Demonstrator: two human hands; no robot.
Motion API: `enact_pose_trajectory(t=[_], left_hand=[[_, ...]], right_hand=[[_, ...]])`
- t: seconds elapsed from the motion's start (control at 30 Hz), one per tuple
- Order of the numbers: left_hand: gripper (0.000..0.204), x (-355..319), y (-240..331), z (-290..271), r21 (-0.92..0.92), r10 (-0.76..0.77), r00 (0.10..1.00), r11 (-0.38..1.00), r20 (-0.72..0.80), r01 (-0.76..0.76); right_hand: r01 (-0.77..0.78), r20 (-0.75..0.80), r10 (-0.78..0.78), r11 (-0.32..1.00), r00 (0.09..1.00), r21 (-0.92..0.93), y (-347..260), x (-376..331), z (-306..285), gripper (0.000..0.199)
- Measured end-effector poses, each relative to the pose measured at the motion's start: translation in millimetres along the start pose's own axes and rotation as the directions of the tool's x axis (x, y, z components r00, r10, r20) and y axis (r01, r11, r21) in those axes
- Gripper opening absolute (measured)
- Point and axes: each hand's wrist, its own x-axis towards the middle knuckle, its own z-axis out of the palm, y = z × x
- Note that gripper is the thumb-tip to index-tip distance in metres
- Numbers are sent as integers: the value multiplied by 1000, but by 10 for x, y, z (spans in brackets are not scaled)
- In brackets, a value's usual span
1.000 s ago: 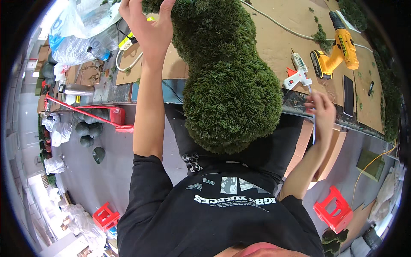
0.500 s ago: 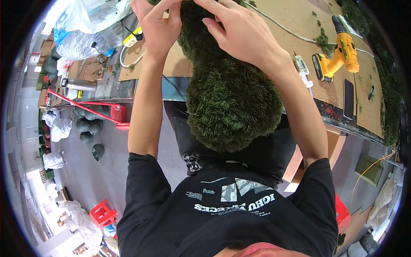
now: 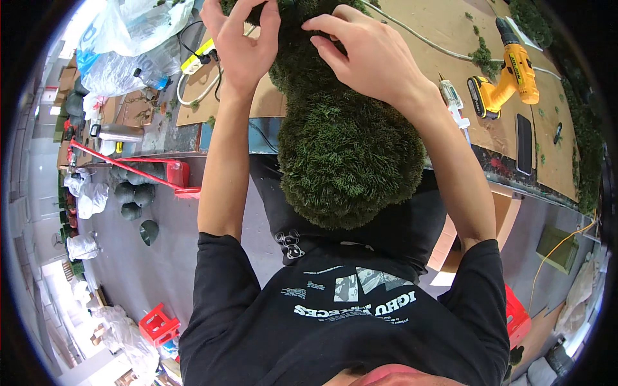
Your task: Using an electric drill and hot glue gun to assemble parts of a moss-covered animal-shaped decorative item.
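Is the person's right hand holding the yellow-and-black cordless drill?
No, the yellow-and-black cordless drill lies apart on flat brown cardboard, while the bare right hand is over the dark green, rounded leafy form.

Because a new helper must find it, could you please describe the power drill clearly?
Start on the cardboard-covered table, right of the person's right hand. There, just beyond the flat dark phone, lies the power drill. Its yellow body with a black chuck sets it apart from the phone and the white glue gun.
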Motion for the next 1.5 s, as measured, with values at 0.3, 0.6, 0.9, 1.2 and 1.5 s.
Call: enact_pose_trajectory(t=[0.3, 0.6, 0.9, 1.2, 1.5], left_hand=[[8, -28, -268, -212, 346, 120, 986, 926, 116, -153], [8, -81, -348, -27, 326, 178, 982, 926, 66, -190], [14, -157, -360, -26, 336, 139, 985, 927, 105, -167], [16, -191, -408, 95, 222, 191, 982, 957, -7, -185], [29, -231, -432, 26, 233, 182, 979, 952, 92, -199]], right_hand=[[-531, -54, 574, 786, 817, 317, 24, -805, -453, 28], [-951, 134, 986, 50, 95, 306, 735, -2245, -231, 62], [-997, -54, 995, 83, 83, -4, 937, -1933, -92, 68], [-667, -16, 973, 171, 232, 725, 826, -2236, -61, 36], [-49, -139, 676, 251, 724, 967, 358, -1646, -516, 34]])
